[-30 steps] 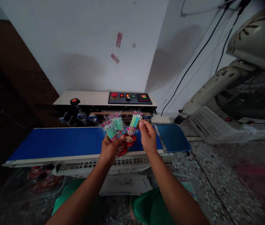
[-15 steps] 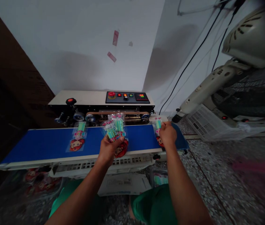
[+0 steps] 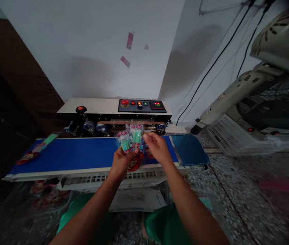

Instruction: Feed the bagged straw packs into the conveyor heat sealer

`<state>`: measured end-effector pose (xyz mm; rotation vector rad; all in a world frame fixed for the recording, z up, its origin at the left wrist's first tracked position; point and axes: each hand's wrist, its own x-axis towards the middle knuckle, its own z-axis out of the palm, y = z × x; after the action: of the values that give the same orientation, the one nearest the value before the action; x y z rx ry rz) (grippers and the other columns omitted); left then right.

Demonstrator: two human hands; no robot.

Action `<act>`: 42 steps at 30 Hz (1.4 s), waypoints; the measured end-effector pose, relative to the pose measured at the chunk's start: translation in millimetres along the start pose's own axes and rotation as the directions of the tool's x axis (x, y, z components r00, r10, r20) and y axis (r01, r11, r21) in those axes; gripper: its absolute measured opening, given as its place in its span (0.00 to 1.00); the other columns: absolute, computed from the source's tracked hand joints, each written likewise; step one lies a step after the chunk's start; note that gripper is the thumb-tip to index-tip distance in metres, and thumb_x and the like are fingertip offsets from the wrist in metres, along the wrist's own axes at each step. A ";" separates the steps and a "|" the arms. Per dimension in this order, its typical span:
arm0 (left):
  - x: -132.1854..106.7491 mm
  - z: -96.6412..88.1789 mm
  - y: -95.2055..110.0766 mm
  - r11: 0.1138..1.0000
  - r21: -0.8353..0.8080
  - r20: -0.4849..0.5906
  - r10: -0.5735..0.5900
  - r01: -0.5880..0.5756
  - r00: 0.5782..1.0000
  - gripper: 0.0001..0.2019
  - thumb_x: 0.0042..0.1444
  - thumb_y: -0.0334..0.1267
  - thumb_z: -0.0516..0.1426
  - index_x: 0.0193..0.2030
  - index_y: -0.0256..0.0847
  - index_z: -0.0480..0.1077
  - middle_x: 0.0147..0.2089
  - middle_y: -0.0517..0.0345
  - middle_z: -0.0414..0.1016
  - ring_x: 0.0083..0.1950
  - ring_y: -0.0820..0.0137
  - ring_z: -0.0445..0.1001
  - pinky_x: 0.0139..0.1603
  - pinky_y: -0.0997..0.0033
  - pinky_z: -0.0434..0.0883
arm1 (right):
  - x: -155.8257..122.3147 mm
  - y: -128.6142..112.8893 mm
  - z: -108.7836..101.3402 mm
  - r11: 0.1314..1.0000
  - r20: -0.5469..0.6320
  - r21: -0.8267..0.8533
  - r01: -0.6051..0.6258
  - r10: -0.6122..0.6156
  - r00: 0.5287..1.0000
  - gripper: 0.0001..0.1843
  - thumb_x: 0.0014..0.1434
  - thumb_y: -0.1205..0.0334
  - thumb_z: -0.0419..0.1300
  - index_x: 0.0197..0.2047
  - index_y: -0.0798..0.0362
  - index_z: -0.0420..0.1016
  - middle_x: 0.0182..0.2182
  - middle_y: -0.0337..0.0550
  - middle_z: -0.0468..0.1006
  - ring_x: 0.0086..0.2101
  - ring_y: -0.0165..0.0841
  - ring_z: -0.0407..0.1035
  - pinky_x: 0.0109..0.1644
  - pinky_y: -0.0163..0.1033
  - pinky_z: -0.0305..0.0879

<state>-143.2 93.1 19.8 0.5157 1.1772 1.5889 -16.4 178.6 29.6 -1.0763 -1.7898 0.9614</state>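
Note:
My left hand (image 3: 121,162) is closed round a small stack of clear packets (image 3: 129,144) with green sticks and red cartoon faces, held over the near edge of the blue conveyor belt (image 3: 78,154). My right hand (image 3: 157,148) pinches the top of one packet (image 3: 136,136) in that stack. Another packet (image 3: 35,149) lies at the far left end of the belt, partly over its edge. Behind the belt stands the sealing machine (image 3: 113,112) with its control panel (image 3: 141,105) lit.
A pile of packets (image 3: 48,195) lies on the floor under the belt's left end. A flat printed bag (image 3: 136,200) sits below the machine. At the right stand a large fan (image 3: 269,78) and a plastic-wrapped grille (image 3: 231,136). Cables (image 3: 210,68) run down the wall.
My right hand went from the belt's right end back to the stack in my left hand. The packet on the belt travelled left to the belt's far end.

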 end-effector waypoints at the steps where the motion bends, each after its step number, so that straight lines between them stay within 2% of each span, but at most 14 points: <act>1: -0.2 0.3 -0.5 1.000 -0.006 0.010 0.009 -0.009 1.000 0.22 0.36 0.38 0.69 0.40 0.35 0.72 0.33 0.53 0.80 0.29 0.68 0.77 0.34 0.68 0.74 | -3.6 -3.9 5.8 0.997 0.027 0.078 0.001 -0.003 1.000 0.21 0.59 0.46 0.53 0.40 0.54 0.75 0.30 0.41 0.77 0.31 0.32 0.70 0.33 0.33 0.63; 4: -1.1 0.2 -2.6 1.000 -0.013 0.046 0.014 -0.013 0.999 0.23 0.38 0.38 0.69 0.42 0.34 0.72 0.35 0.51 0.80 0.31 0.66 0.77 0.37 0.66 0.74 | -9.4 -6.2 16.5 0.994 -0.044 0.109 0.024 -0.019 0.999 0.19 0.59 0.48 0.54 0.35 0.55 0.78 0.27 0.39 0.76 0.28 0.31 0.67 0.33 0.33 0.62; 9: 0.2 -2.2 -5.3 0.999 -0.034 0.033 0.028 -0.027 0.999 0.21 0.40 0.38 0.68 0.42 0.35 0.72 0.36 0.51 0.80 0.32 0.65 0.78 0.38 0.64 0.74 | -7.4 -0.7 11.9 0.996 -0.223 0.082 0.031 -0.012 0.975 0.21 0.61 0.49 0.50 0.41 0.55 0.77 0.29 0.40 0.76 0.30 0.32 0.67 0.36 0.34 0.61; 13: 3.6 -5.4 -6.0 0.999 -0.043 -0.033 0.025 -0.027 0.999 0.19 0.38 0.38 0.69 0.38 0.36 0.73 0.32 0.54 0.80 0.30 0.67 0.78 0.35 0.67 0.74 | -0.1 13.1 -16.9 1.000 -0.398 -0.027 0.012 -0.021 0.917 0.21 0.62 0.48 0.48 0.37 0.55 0.74 0.26 0.39 0.73 0.28 0.30 0.64 0.33 0.33 0.59; 17: 4.2 -6.2 -5.0 0.998 -0.060 -0.045 0.025 -0.028 0.999 0.18 0.37 0.38 0.69 0.37 0.36 0.73 0.31 0.55 0.79 0.29 0.68 0.77 0.32 0.70 0.73 | 6.8 44.9 -66.5 0.942 -0.525 -0.311 -0.125 -0.061 0.849 0.21 0.63 0.51 0.46 0.38 0.56 0.73 0.27 0.41 0.73 0.29 0.32 0.64 0.34 0.34 0.57; 20: 2.5 -4.5 -3.4 0.999 -0.045 -0.037 0.012 -0.014 0.999 0.18 0.38 0.37 0.69 0.36 0.35 0.73 0.30 0.55 0.79 0.29 0.68 0.77 0.31 0.70 0.73 | 10.0 67.0 -93.6 0.775 -0.485 -0.541 -0.328 0.031 0.874 0.20 0.63 0.55 0.45 0.38 0.57 0.74 0.28 0.46 0.75 0.30 0.34 0.66 0.34 0.36 0.54; 24: -0.2 -2.2 -2.6 0.999 -0.033 -0.034 0.009 -0.010 0.999 0.17 0.37 0.37 0.69 0.35 0.35 0.73 0.30 0.56 0.79 0.29 0.69 0.77 0.32 0.71 0.73 | 17.2 74.6 -92.0 0.579 -0.402 -0.690 -0.434 0.191 0.895 0.21 0.65 0.56 0.43 0.41 0.58 0.74 0.33 0.52 0.77 0.34 0.37 0.69 0.34 0.37 0.53; 27: -1.3 -2.4 -2.8 1.000 -0.010 -0.021 -0.002 0.001 1.000 0.18 0.36 0.37 0.69 0.35 0.36 0.73 0.30 0.56 0.79 0.28 0.69 0.77 0.32 0.70 0.73 | 24.6 66.0 -73.0 0.550 -0.322 -0.729 -0.407 0.248 0.914 0.21 0.65 0.56 0.43 0.42 0.58 0.73 0.34 0.52 0.77 0.35 0.37 0.70 0.35 0.36 0.54; 29: -1.2 -3.1 -2.8 1.000 0.011 -0.007 -0.006 0.007 1.000 0.19 0.36 0.38 0.69 0.36 0.36 0.72 0.30 0.55 0.79 0.28 0.68 0.77 0.32 0.70 0.73 | 26.4 56.0 -59.0 0.577 -0.280 -0.735 -0.356 0.219 0.935 0.19 0.65 0.57 0.44 0.43 0.58 0.73 0.36 0.53 0.77 0.38 0.38 0.70 0.38 0.36 0.56; 32: -0.2 -3.3 -2.0 1.000 0.026 -0.011 0.004 -0.004 1.000 0.20 0.37 0.38 0.69 0.38 0.36 0.72 0.31 0.55 0.79 0.30 0.67 0.77 0.33 0.69 0.73 | 19.3 35.4 -37.1 0.766 -0.227 -0.609 -0.206 0.081 0.971 0.19 0.64 0.53 0.46 0.44 0.57 0.72 0.39 0.52 0.76 0.41 0.37 0.69 0.42 0.36 0.59; 35: -0.1 -1.1 -0.8 1.000 0.022 -0.013 0.013 -0.012 1.000 0.21 0.37 0.38 0.69 0.39 0.36 0.71 0.33 0.54 0.80 0.31 0.67 0.77 0.35 0.68 0.73 | 3.2 12.1 -11.8 0.987 -0.047 -0.160 -0.024 0.017 0.999 0.22 0.63 0.47 0.47 0.44 0.54 0.72 0.36 0.44 0.77 0.36 0.33 0.69 0.39 0.34 0.62; 37: -1.1 0.7 -0.2 1.000 0.006 0.012 0.020 -0.020 1.000 0.22 0.38 0.38 0.69 0.41 0.35 0.71 0.34 0.53 0.80 0.31 0.67 0.77 0.36 0.67 0.74 | -6.8 0.6 3.9 0.995 0.056 0.103 0.003 -0.008 0.998 0.21 0.61 0.46 0.50 0.41 0.53 0.74 0.33 0.40 0.76 0.33 0.31 0.68 0.37 0.33 0.62; 38: -1.8 1.3 0.1 1.000 -0.005 0.026 0.021 -0.021 0.999 0.22 0.38 0.38 0.69 0.42 0.35 0.71 0.35 0.52 0.80 0.32 0.66 0.78 0.37 0.67 0.74 | -10.1 -2.6 9.5 0.983 0.053 0.182 0.009 -0.019 0.998 0.20 0.60 0.46 0.51 0.40 0.53 0.74 0.32 0.39 0.76 0.33 0.31 0.68 0.36 0.33 0.62; 42: -3.4 -0.2 0.9 0.999 -0.052 0.040 -0.015 0.018 0.999 0.23 0.38 0.37 0.69 0.43 0.35 0.71 0.39 0.50 0.80 0.36 0.63 0.79 0.38 0.65 0.75 | -9.4 4.7 4.2 0.966 -0.192 0.257 0.017 0.034 0.981 0.20 0.61 0.45 0.48 0.41 0.52 0.71 0.33 0.39 0.75 0.34 0.31 0.67 0.38 0.33 0.61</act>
<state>-142.6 90.0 21.3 0.5005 1.1047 1.5839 -16.0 170.8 21.5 -0.9770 -1.4577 1.0249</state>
